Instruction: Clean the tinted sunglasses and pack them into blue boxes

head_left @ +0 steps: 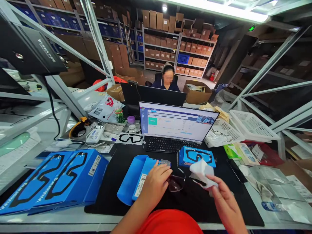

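Packing bench, black mat (117, 182) under the work. Left hand (153, 185) lay fingers-down over the dark-lensed glasses (175, 184), apparently pinning them flat against the mat so they would not slide; fingers curled loosely on the frame's left side, though a true grasp could not be told.

Right hand (225, 203) was raised just right of the glasses, thumb and fingers pinched shut on a crumpled white wiping cloth (202, 172), held clear above the lenses, not touching them.

The glasses sat between the two hands, right lens exposed past the left fingertips.

An opened blue cardboard sleeve (134, 182) lay under the left wrist; a small blue printed glasses box (197, 156) stood beyond, before the laptop (175, 125).
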Demonstrator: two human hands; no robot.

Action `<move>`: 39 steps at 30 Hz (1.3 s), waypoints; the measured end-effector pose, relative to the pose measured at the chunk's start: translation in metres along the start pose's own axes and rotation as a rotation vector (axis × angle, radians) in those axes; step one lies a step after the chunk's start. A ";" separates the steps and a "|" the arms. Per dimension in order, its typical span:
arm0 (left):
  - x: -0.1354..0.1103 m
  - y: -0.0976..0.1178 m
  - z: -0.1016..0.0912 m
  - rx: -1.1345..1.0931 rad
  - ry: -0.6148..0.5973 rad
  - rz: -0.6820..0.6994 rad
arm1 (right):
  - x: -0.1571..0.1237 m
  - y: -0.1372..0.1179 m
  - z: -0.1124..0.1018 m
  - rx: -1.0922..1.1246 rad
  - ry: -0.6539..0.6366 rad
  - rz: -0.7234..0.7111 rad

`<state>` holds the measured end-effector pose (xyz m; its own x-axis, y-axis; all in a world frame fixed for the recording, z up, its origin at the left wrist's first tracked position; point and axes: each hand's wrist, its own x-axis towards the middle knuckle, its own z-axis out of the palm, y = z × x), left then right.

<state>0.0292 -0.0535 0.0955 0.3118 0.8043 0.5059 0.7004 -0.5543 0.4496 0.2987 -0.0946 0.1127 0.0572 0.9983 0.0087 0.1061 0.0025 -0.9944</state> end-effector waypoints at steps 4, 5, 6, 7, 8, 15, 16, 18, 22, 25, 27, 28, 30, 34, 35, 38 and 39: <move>0.008 0.015 0.001 0.017 -0.044 0.137 | 0.003 -0.009 0.027 -0.368 -0.385 -0.086; 0.009 0.016 0.000 0.017 -0.046 0.162 | 0.005 -0.009 0.033 -0.407 -0.450 -0.113; 0.008 0.017 0.000 0.015 -0.045 0.179 | 0.008 -0.007 0.037 -0.428 -0.482 -0.130; 0.007 0.017 -0.001 0.016 -0.036 0.179 | 0.010 -0.004 0.041 -0.429 -0.489 -0.133; 0.006 0.016 -0.001 0.028 -0.015 0.153 | 0.012 -0.001 0.043 -0.410 -0.473 -0.122; -0.025 0.010 0.013 0.281 0.335 -0.278 | 0.016 0.022 0.055 0.044 -0.163 -0.018; -0.031 0.011 0.014 0.294 0.384 -0.278 | 0.015 0.024 0.058 0.087 -0.113 -0.005; -0.040 0.015 0.015 0.262 0.455 -0.256 | 0.013 0.025 0.062 0.153 -0.041 0.024; -0.050 0.029 0.013 0.018 0.287 -0.186 | 0.003 0.027 0.071 0.234 0.009 0.026; -0.055 0.037 0.020 -0.009 0.148 -0.146 | -0.006 0.027 0.076 0.199 -0.143 0.008; -0.061 0.038 0.031 0.032 0.108 -0.120 | -0.010 0.028 0.078 0.108 -0.222 -0.035; -0.066 0.038 0.038 0.053 0.095 -0.110 | -0.012 0.029 0.078 0.041 -0.225 -0.073; -0.074 0.037 0.049 0.087 0.069 -0.114 | -0.014 0.031 0.075 -0.119 -0.188 -0.165; -0.081 0.035 0.058 0.112 -0.007 -0.064 | -0.014 0.038 0.064 -0.397 -0.199 -0.346; -0.080 0.035 0.058 0.106 -0.028 -0.037 | -0.015 0.040 0.061 -0.448 -0.218 -0.380; -0.074 0.036 0.053 0.102 -0.073 0.000 | -0.016 0.042 0.056 -0.527 -0.238 -0.431; -0.071 0.036 0.051 0.110 -0.076 -0.004 | -0.016 0.042 0.056 -0.530 -0.223 -0.431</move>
<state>0.0652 -0.1199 0.0387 0.3534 0.8227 0.4453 0.7665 -0.5275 0.3663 0.2469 -0.1075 0.0651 -0.2966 0.9029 0.3112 0.5444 0.4276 -0.7216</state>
